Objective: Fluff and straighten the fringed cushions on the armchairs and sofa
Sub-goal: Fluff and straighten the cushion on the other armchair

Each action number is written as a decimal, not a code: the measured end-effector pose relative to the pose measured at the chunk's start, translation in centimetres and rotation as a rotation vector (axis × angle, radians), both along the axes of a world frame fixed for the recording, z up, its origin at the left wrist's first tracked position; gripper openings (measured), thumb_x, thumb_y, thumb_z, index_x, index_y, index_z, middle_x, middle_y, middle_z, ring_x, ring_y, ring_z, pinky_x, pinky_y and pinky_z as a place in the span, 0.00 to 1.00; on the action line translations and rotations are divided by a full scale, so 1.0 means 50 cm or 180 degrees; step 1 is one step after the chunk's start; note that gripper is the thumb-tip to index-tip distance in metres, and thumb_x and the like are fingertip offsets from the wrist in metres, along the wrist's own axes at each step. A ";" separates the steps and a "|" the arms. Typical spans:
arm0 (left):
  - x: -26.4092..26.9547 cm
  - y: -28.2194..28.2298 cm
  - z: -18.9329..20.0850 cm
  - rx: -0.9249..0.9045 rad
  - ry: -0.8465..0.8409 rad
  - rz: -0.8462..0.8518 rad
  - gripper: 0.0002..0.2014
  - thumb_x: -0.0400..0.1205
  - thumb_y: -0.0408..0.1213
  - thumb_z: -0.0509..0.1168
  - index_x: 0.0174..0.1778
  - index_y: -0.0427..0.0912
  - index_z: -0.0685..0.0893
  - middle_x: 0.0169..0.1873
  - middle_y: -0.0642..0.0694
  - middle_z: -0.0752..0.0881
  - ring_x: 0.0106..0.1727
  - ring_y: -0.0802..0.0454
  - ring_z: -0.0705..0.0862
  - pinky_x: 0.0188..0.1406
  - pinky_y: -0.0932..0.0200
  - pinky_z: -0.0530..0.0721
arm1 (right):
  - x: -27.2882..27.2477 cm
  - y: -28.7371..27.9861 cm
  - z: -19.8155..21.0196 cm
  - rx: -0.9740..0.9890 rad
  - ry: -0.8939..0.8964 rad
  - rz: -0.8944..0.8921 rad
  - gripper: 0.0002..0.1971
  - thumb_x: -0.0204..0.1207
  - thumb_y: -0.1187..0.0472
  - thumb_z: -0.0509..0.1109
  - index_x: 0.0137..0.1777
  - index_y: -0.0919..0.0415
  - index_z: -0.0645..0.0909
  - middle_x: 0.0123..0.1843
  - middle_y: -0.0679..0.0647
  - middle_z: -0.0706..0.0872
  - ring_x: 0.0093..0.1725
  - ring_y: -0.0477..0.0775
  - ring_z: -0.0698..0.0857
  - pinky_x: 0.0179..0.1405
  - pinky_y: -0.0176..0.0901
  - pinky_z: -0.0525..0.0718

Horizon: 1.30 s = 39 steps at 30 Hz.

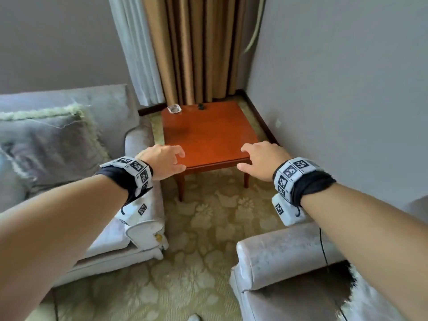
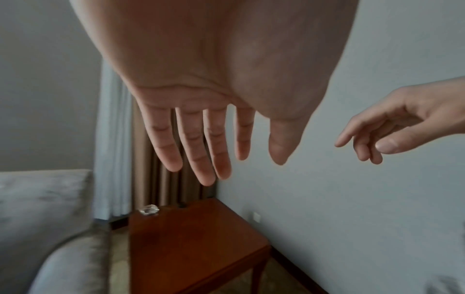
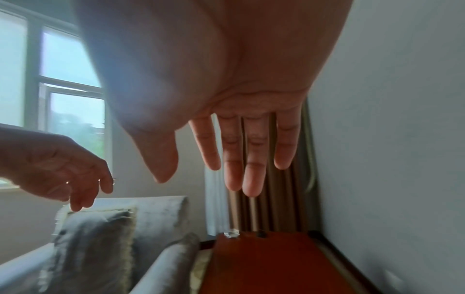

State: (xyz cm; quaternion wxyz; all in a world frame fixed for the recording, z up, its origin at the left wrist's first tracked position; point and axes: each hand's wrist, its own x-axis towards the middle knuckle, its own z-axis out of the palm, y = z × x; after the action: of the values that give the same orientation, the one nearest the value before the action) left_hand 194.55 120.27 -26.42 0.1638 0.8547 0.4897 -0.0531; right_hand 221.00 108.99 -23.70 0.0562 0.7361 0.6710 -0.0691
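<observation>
A grey cushion (image 1: 46, 144) with a pale fringed edge leans against the back of the grey armchair (image 1: 111, 105) at the left; the right wrist view shows this cushion (image 3: 93, 242) too. My left hand (image 1: 166, 162) hovers in the air over the near left corner of the wooden side table (image 1: 208, 135), fingers relaxed and holding nothing. My right hand (image 1: 261, 162) hovers level with it over the table's near right corner, also empty. In the wrist views the left hand (image 2: 208, 143) and the right hand (image 3: 236, 157) both show straight, spread fingers. Neither hand touches the cushion.
A second grey armchair's arm (image 1: 282, 258) is at the lower right, with a white fringe (image 1: 361, 295) beside it. A glass ashtray (image 1: 174, 109) and a small dark object (image 1: 200, 106) sit at the table's far edge. Curtains (image 1: 196, 47) hang in the corner. Patterned carpet (image 1: 196, 228) lies between the chairs.
</observation>
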 end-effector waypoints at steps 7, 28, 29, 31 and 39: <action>-0.324 0.104 0.033 0.0141 0.0030 0.0838 0.20 0.81 0.57 0.67 0.68 0.60 0.81 0.48 0.57 0.87 0.54 0.47 0.85 0.60 0.49 0.84 | -0.301 0.250 0.011 -0.0001 0.0155 0.0767 0.28 0.80 0.36 0.63 0.77 0.48 0.74 0.65 0.54 0.86 0.62 0.62 0.86 0.61 0.58 0.84; -0.846 0.408 -0.033 0.0123 0.0384 0.1938 0.21 0.82 0.57 0.67 0.71 0.59 0.79 0.52 0.52 0.91 0.56 0.49 0.87 0.55 0.54 0.84 | -0.866 0.819 -0.117 -0.0316 0.0376 0.2292 0.31 0.80 0.36 0.64 0.80 0.49 0.69 0.65 0.56 0.86 0.64 0.64 0.84 0.61 0.56 0.81; -0.863 0.423 -0.038 0.0109 0.0400 0.1925 0.22 0.83 0.56 0.67 0.73 0.59 0.78 0.53 0.51 0.91 0.57 0.49 0.86 0.54 0.55 0.83 | -0.882 0.835 -0.124 -0.0321 0.0371 0.2321 0.31 0.80 0.37 0.64 0.80 0.49 0.68 0.66 0.56 0.85 0.65 0.64 0.84 0.61 0.56 0.80; -0.902 0.458 -0.052 0.0110 0.0425 0.1913 0.23 0.83 0.56 0.66 0.74 0.59 0.75 0.54 0.51 0.90 0.58 0.49 0.86 0.51 0.57 0.81 | -0.912 0.869 -0.139 -0.0335 0.0372 0.2338 0.32 0.80 0.37 0.64 0.81 0.48 0.67 0.68 0.55 0.85 0.66 0.63 0.84 0.62 0.55 0.80; -1.100 0.643 -0.178 0.0258 0.0255 0.1574 0.30 0.84 0.58 0.64 0.82 0.64 0.64 0.57 0.50 0.90 0.55 0.48 0.87 0.52 0.51 0.87 | -1.061 0.992 -0.255 0.0082 0.0662 0.1973 0.34 0.81 0.37 0.62 0.84 0.49 0.63 0.60 0.54 0.82 0.61 0.61 0.83 0.62 0.54 0.79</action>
State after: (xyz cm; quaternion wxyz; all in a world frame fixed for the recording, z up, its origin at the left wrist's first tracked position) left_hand 139.55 152.44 -35.30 0.1178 0.7121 0.6917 -0.0256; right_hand 167.96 158.57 -36.47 -0.0035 0.4864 0.8661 -0.1151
